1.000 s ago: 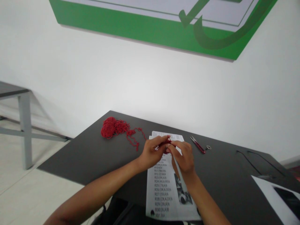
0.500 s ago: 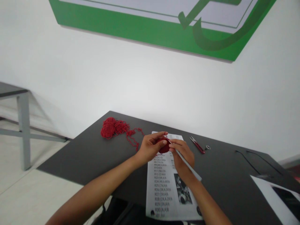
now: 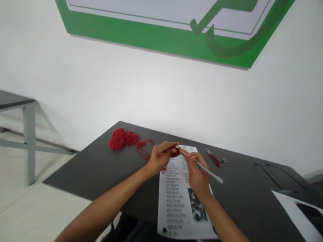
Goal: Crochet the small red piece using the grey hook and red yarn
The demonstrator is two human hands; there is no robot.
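Observation:
My left hand (image 3: 160,155) pinches a small dark red crochet piece (image 3: 175,153), with red yarn running up over the index finger. Closed round a crochet hook (image 3: 210,172) with a grey handle, my right hand (image 3: 198,169) holds its thin metal shaft up against the piece. Both hands hover above a printed pattern sheet (image 3: 174,208) with rows of text and a dark photo. A loose red strand hangs beneath the piece. Crinkled yarn trails left to a ball of red yarn (image 3: 117,138).
Red-handled thread snips (image 3: 213,157) and a small metal ring (image 3: 224,160) lie right of the sheet. Farther right are glasses (image 3: 282,190) and a white sheet (image 3: 285,205) under a dark object. The dark table (image 3: 101,168) meets a white wall behind.
The hook has turned and drawn back a little, its handle now showing more beyond my right hand. My left hand has tilted the crochet piece, so less of it shows. The view shifted slightly.

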